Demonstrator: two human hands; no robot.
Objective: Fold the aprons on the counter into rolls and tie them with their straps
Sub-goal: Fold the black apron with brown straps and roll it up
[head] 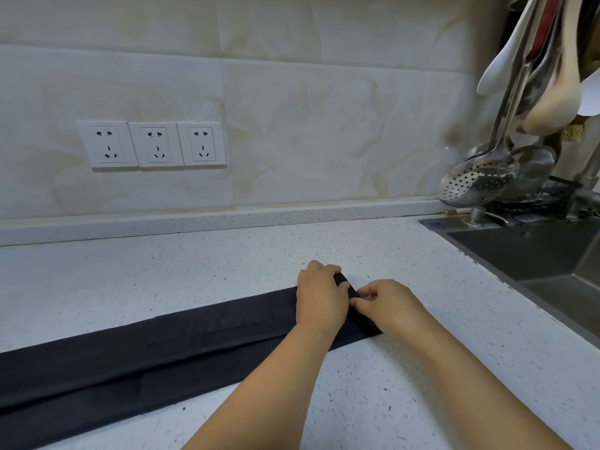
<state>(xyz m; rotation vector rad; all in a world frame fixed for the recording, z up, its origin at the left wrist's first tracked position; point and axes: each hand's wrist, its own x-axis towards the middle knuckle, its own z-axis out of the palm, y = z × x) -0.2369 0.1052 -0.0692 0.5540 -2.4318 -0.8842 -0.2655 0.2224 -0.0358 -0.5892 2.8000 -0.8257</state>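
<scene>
A black apron [168,349] lies folded into a long narrow band across the speckled white counter [227,264], running from the lower left edge of the head view to the centre right. Its right end is curled over into a small tight roll [352,295]. My left hand [321,293] grips the far side of that roll with curled fingers. My right hand [386,303] pinches the near side of it with thumb and fingertips. Both forearms reach in from the bottom. No straps are visible.
A steel sink [535,251] is set into the counter at the right. Ladles, a slotted spoon [477,186] and spatulas hang above it. Three wall sockets [152,144] sit on the tiled backsplash.
</scene>
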